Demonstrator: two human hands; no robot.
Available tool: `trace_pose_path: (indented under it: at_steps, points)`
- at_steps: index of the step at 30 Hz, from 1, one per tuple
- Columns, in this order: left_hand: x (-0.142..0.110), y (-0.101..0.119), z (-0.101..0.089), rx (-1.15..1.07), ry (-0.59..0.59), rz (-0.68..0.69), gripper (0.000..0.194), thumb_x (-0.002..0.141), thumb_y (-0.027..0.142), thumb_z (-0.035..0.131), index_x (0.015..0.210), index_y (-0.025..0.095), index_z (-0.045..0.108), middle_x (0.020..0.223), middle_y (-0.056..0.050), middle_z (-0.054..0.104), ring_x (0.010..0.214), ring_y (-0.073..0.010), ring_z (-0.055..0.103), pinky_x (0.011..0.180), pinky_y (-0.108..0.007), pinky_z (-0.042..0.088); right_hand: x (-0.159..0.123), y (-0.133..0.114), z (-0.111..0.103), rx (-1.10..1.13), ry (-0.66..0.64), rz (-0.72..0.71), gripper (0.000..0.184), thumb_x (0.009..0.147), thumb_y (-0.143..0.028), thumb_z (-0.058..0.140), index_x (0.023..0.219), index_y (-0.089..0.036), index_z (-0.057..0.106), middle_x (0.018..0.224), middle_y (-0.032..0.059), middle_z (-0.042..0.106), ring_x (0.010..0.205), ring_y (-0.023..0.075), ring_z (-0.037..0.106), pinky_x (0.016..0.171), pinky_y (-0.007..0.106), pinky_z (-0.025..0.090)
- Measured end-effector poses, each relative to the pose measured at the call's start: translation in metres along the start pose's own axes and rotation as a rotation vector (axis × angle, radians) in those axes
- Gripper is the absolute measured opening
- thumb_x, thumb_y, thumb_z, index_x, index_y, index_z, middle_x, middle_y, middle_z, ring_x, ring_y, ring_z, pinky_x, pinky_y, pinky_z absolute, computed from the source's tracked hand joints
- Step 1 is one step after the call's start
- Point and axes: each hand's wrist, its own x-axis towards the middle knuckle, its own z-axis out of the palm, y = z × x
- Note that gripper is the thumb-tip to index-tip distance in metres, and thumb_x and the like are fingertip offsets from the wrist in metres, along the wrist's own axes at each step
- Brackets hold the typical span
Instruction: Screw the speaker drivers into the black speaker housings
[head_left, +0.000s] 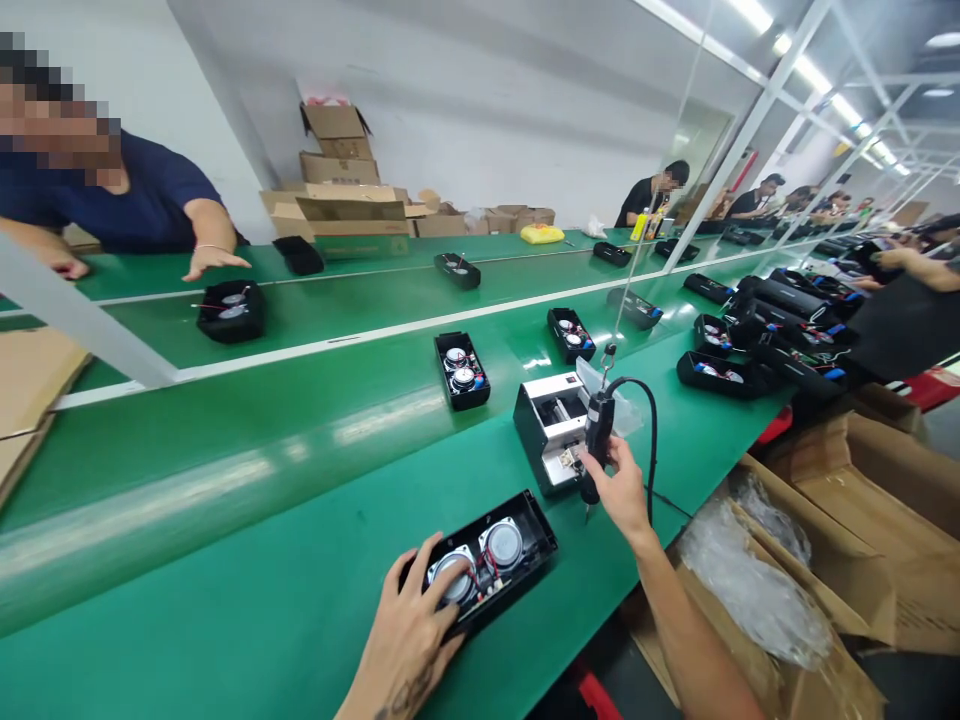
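Note:
My left hand (416, 610) grips the near-left end of a black speaker housing (517, 585), its fingers reaching over the rim. Two round silver speaker drivers (504, 543) with red and black wires sit inside the housing. My right hand (621, 488) is closed around a black electric screwdriver (598, 430), which hangs upright from a hook with its bit pointing down. Part of the grip is hidden by my fingers. Just behind the screwdriver stands a black and silver screw feeder (551, 420), with a clear cover tilted up.
Beyond the green bench (262, 590), a green conveyor (300, 420) carries several open speaker housings (463, 370). More black units (787, 310) are piled at right. Cardboard boxes with plastic bags (757, 580) stand below right. A co-worker (165, 190) reaches over the line at left.

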Motion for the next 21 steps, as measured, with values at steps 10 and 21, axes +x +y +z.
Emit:
trace_pose_path:
  at_steps: [10,21]
  points:
    - [0.002,-0.004,0.003,-0.047,0.056,-0.041,0.032,0.064,0.041,0.101,0.079,0.029,0.075,0.131,0.002,0.078,0.143,-0.0424,0.049,0.113,-0.057,0.035,0.01,-0.032,-0.002,0.574,0.08,-0.066,0.042,0.089,-0.046,0.083,0.108,-0.024,0.052,0.057,-0.0123,0.052,0.041,0.0111,0.049,0.045,0.026,0.041]
    - [0.018,-0.011,-0.002,0.013,0.026,-0.01,0.004,0.085,0.031,0.083,0.083,0.03,0.079,0.133,0.002,0.077,0.144,-0.0391,0.05,0.112,-0.054,0.037,0.031,-0.064,0.012,0.318,-0.026,-0.125,0.04,0.086,-0.047,0.084,0.077,-0.023,0.053,0.054,-0.0064,0.055,0.045,0.0123,0.052,0.05,0.029,0.047]
